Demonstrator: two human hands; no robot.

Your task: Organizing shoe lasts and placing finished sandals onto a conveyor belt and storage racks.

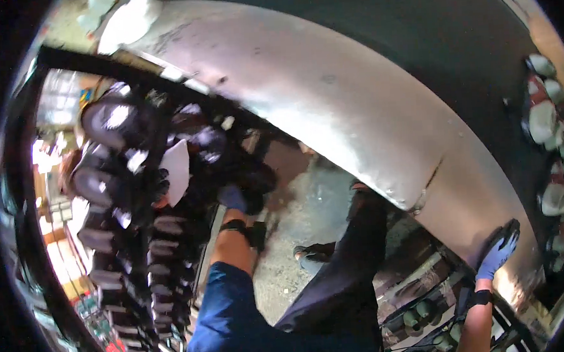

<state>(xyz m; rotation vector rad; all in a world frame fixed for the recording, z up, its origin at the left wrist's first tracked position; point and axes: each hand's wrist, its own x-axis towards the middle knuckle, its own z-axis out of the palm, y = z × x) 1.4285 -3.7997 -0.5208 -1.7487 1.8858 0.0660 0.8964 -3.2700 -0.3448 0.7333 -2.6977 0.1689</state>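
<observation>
My right hand, in a blue and black glove, lies with its fingers stretched out on the bare metal border of a curved work surface. It holds nothing that I can see. My left hand, gloved the same way, reaches in among dark things at the rack. Its fingers are lost in shadow and blur beside a dark rounded thing, and whether it grips that is unclear. Dark, rounded, glossy pieces hang or stack in rows on the black-framed rack. A pale flat piece stands out among them.
Beyond the metal border curves a wide dark surface, with several whitish rounded pieces along its right side. Greenish rounded things sit on a lower rack at the right. My legs and shoes stand over a concrete floor.
</observation>
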